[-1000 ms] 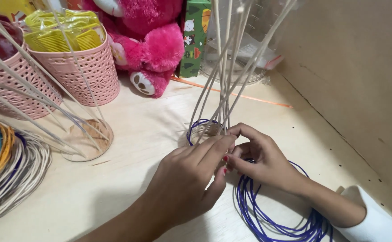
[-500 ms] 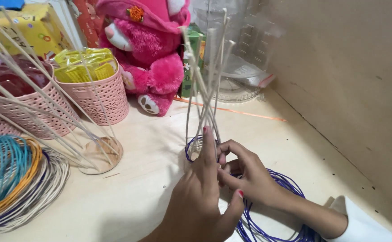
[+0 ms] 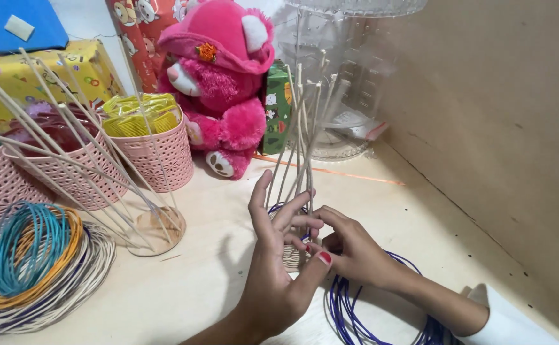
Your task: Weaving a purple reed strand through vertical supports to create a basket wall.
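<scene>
hands meet at the foot of a small basket frame (image 3: 298, 191), a round woven base with thin pale sticks rising from it and leaning together near their tops. left hand (image 3: 279, 268) stands on its edge just left of the base, palm turned toward the sticks, fingers (image 3: 286, 214) spread wide and reaching in among the lowest sticks; it closes on nothing that shows. thumb with a red nail points toward the other hand. right hand (image 3: 356, 252) comes in from the right, sleeve white at the wrist, fingers curled in close at the base, touching the left thumb and fingertips. whether it pinches the cord or a stick cannot be told, as the left hand hides the contact.

purple cord (image 3: 343, 306) lies coiled on the table (image 3: 215, 281) under and behind the right wrist, and a strand of it rings the base beyond the fingers.

left of the grip, near but apart, a second frame (image 3: 155, 230) with a wooden disc base and splayed sticks. further left, well apart, a stack of coiled cord (image 3: 30, 262) in blue, orange and white. beyond the grip, pink plastic baskets (image 3: 155, 150), the nearest one holding yellow packets, and a pink plush bear (image 3: 218, 89) seated against the wall. an orange stick (image 3: 337, 174) lies flat on the table beyond the sticks. a bare board wall (image 3: 496, 128) closes the right side.
</scene>
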